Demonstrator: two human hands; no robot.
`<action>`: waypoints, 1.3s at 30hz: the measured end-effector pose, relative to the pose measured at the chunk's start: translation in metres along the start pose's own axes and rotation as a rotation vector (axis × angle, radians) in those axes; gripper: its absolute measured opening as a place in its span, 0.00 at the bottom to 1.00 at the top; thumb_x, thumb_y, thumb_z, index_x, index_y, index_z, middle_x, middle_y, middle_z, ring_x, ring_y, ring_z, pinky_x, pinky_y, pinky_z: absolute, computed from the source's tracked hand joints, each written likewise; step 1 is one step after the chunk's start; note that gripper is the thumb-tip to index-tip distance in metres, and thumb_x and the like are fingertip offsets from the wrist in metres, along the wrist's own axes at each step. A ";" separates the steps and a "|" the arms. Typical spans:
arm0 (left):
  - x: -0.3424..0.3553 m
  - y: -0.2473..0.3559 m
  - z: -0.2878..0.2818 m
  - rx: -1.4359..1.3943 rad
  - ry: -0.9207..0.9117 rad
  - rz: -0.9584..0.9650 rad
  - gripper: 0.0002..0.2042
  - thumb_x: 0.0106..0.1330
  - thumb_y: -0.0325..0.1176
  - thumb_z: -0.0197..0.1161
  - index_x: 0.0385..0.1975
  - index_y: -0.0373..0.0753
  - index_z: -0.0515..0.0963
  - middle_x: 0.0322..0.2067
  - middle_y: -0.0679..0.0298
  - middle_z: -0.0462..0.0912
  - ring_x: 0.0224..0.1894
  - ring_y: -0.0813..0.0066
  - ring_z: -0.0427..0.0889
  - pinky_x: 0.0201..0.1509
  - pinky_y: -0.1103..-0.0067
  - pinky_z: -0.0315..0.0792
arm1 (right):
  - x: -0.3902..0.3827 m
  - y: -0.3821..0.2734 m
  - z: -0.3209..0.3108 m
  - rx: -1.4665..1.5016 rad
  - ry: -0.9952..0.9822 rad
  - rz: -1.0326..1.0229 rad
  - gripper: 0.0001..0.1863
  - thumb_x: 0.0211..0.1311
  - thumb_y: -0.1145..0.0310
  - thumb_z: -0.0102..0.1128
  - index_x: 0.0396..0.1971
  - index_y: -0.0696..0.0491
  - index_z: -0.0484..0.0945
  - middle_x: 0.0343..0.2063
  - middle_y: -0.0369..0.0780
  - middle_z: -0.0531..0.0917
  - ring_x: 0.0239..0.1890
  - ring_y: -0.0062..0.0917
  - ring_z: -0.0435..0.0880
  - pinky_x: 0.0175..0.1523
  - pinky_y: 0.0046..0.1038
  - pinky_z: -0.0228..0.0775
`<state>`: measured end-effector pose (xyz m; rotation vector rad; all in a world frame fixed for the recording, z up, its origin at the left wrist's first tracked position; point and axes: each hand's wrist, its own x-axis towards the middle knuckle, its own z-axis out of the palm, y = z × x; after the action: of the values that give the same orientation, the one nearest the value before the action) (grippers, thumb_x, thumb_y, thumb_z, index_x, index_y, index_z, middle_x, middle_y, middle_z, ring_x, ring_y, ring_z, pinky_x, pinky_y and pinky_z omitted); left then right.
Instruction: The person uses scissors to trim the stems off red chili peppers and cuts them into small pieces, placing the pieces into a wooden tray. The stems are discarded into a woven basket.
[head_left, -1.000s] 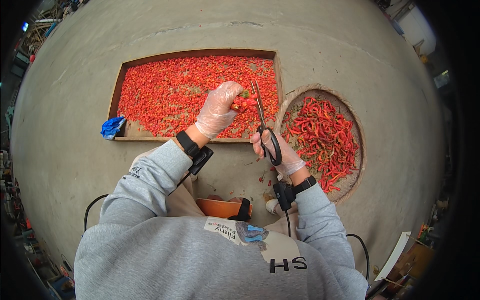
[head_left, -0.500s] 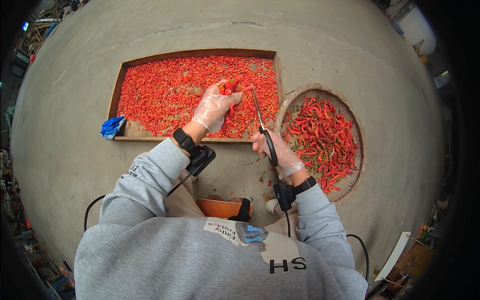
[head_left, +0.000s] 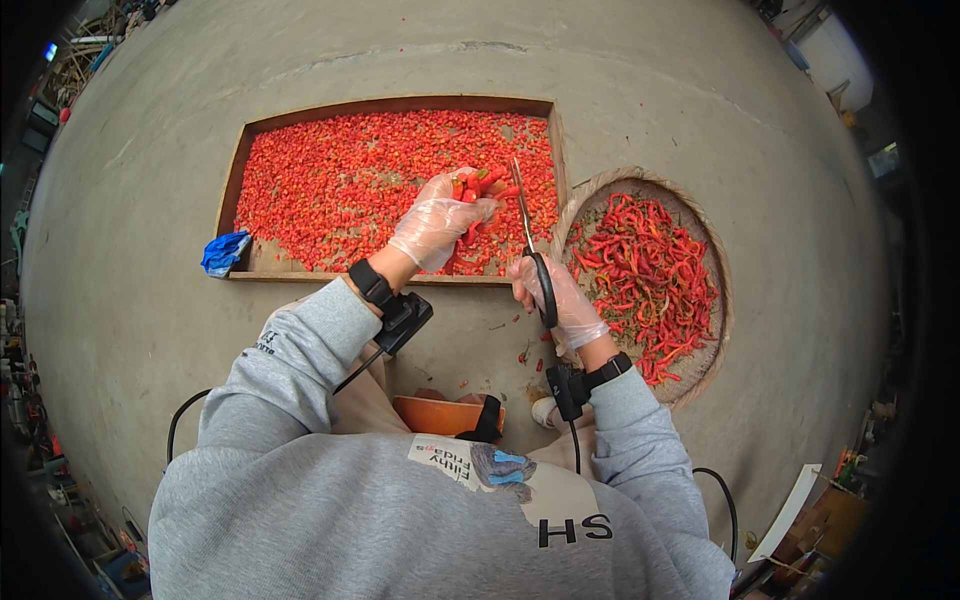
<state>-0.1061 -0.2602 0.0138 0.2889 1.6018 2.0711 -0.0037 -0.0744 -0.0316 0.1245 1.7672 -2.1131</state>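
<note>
Several red chillies (head_left: 478,184) sat bunched in the gloved left hand (head_left: 437,222) over the wooden tray's (head_left: 400,103) right end, so the right hand (head_left: 556,296), gripping black scissors (head_left: 533,258), did best snipping well clear of fingertips.

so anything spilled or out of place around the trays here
Yes, slightly. A few red chili bits lie scattered on the concrete floor between the wooden tray and the person's knees, outside both containers. A crumpled blue cloth sits at the tray's left corner. Otherwise nothing stands out.
</note>
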 end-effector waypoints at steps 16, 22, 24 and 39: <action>0.001 -0.002 -0.001 -0.007 0.071 0.097 0.12 0.60 0.25 0.62 0.43 0.34 0.73 0.41 0.62 0.80 0.39 0.77 0.79 0.41 0.80 0.73 | -0.003 0.003 0.001 -0.002 -0.067 -0.040 0.24 0.63 0.43 0.52 0.36 0.53 0.73 0.25 0.32 0.75 0.27 0.13 0.70 0.33 0.15 0.63; 0.000 -0.001 -0.001 0.142 0.057 0.106 0.09 0.62 0.26 0.62 0.41 0.35 0.75 0.41 0.64 0.81 0.39 0.80 0.79 0.37 0.80 0.72 | -0.003 -0.002 0.000 0.112 -0.045 0.056 0.24 0.63 0.42 0.51 0.35 0.51 0.73 0.24 0.30 0.74 0.26 0.12 0.69 0.32 0.15 0.62; 0.000 -0.001 0.000 0.144 0.059 0.106 0.09 0.62 0.27 0.62 0.40 0.35 0.75 0.41 0.64 0.81 0.39 0.80 0.79 0.37 0.81 0.72 | -0.004 -0.002 0.001 0.090 -0.052 0.023 0.24 0.62 0.42 0.51 0.35 0.51 0.73 0.24 0.30 0.74 0.26 0.12 0.69 0.32 0.15 0.61; -0.001 -0.003 0.003 -0.038 0.028 0.036 0.13 0.60 0.31 0.65 0.42 0.36 0.74 0.35 0.64 0.81 0.33 0.81 0.79 0.34 0.83 0.71 | -0.003 -0.003 0.001 0.135 -0.095 -0.007 0.23 0.64 0.44 0.49 0.34 0.52 0.72 0.22 0.31 0.74 0.24 0.13 0.71 0.28 0.16 0.64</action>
<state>-0.1031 -0.2573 0.0119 0.2782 1.5819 2.1392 -0.0020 -0.0740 -0.0276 0.0528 1.5737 -2.2048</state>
